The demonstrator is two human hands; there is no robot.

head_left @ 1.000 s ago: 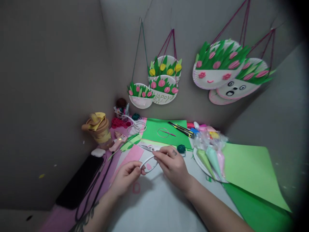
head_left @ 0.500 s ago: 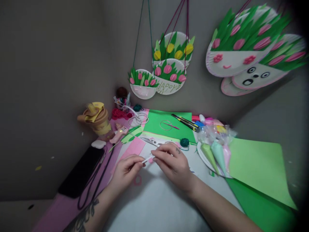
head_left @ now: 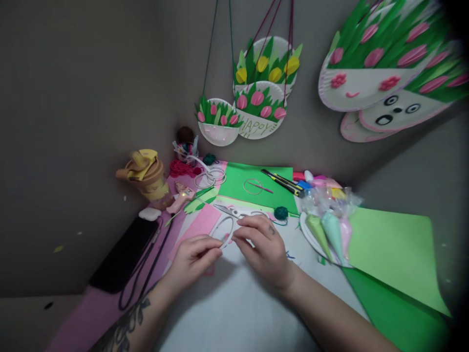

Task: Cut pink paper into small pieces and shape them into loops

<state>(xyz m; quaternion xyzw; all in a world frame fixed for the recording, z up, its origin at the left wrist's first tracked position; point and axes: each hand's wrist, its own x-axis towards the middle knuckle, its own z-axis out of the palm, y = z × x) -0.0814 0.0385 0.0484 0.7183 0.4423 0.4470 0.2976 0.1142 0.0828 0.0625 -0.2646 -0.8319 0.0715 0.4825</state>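
Pink paper scrap (head_left: 227, 238) sits pinched between the fingertips of both hands: left hand (head_left: 194, 257) closed on its near end, right hand (head_left: 262, 249) closed on the far end. Scissors (head_left: 234, 213) lie just beyond the fingers; green yarn ball (head_left: 281, 212) beside the right knuckles.

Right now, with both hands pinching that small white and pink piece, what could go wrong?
The left hand and right hand grip the small paper piece between them; it looks thin and might crease or tear. The scissors lie just beyond the fingers, so a knuckle could nudge them. The green yarn ball sits close to the right hand and may roll if bumped.
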